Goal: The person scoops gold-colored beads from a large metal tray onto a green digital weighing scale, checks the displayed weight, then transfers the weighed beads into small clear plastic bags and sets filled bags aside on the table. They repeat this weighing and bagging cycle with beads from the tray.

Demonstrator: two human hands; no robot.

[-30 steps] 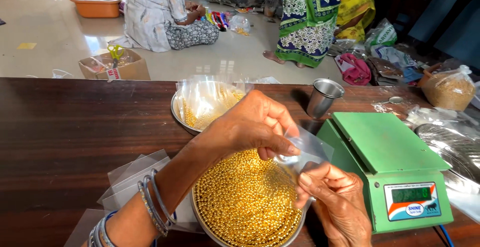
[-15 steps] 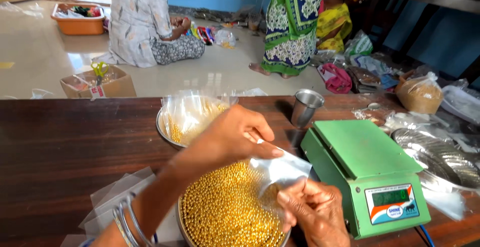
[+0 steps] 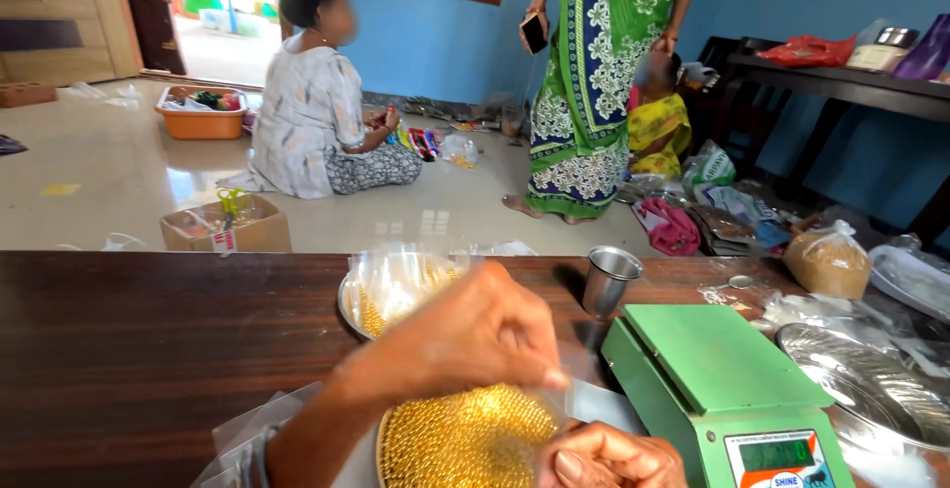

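Left hand (image 3: 475, 335): we pinch the top edge of a clear bag (image 3: 594, 399), fingers closed on it.
Right hand (image 3: 609, 458): fist closed at the bag's lower edge; we cannot tell if it holds it.
Bag: between both hands, just right of the bead bowl (image 3: 465, 439), near tabletop (image 3: 148, 349) front edge; left hand above.
Scale (image 3: 727, 389): right.

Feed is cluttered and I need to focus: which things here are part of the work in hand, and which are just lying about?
In hand:
left hand
right hand
small clear bag, pinched between both
bowl of gold beads

Lying about:
green scale
steel cup
dish of filled bags
brown sack
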